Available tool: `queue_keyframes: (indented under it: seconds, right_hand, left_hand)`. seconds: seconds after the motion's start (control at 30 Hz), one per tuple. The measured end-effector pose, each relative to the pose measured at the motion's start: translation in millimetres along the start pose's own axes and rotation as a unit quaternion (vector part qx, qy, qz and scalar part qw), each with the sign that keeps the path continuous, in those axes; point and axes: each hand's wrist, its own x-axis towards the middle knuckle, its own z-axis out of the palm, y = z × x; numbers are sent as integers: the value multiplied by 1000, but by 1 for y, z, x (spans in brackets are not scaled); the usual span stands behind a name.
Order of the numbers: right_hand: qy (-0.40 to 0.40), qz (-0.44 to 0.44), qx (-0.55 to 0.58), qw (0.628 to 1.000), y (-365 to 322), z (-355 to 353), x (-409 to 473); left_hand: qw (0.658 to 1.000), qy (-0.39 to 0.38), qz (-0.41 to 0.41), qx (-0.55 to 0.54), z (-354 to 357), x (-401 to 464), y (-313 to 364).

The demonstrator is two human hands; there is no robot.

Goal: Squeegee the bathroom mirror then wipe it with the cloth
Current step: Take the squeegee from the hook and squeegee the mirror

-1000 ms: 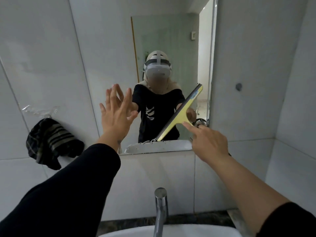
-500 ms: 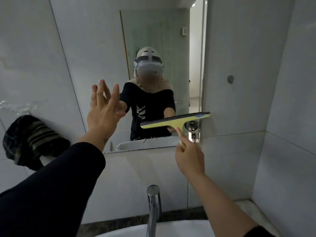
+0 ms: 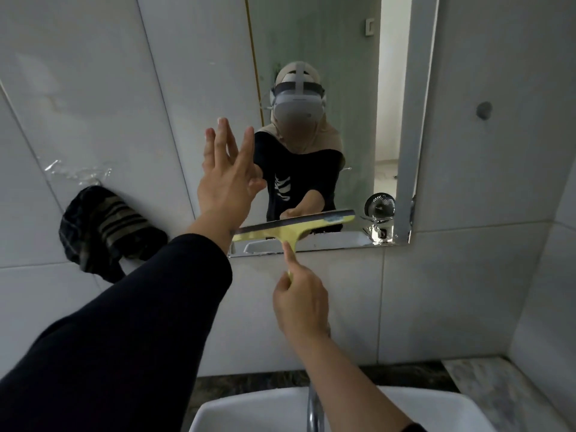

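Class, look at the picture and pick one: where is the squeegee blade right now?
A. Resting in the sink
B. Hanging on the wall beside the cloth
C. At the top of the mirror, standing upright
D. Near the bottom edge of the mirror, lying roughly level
D: the right hand holds the squeegee with its blade roughly level just above the lower edge of the mirror.

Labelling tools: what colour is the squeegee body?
Yellow-green squeegee, dark blade along its top edge; head view, the only one.
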Motion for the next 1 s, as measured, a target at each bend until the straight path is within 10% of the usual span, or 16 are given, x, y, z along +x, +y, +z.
queue_keyframes:
  seconds: [1.0]
  right_hand:
    - [-93,-137,-373,913,45,-81,26]
  left_hand:
    - [999,-24,0,-23,41,-63,28]
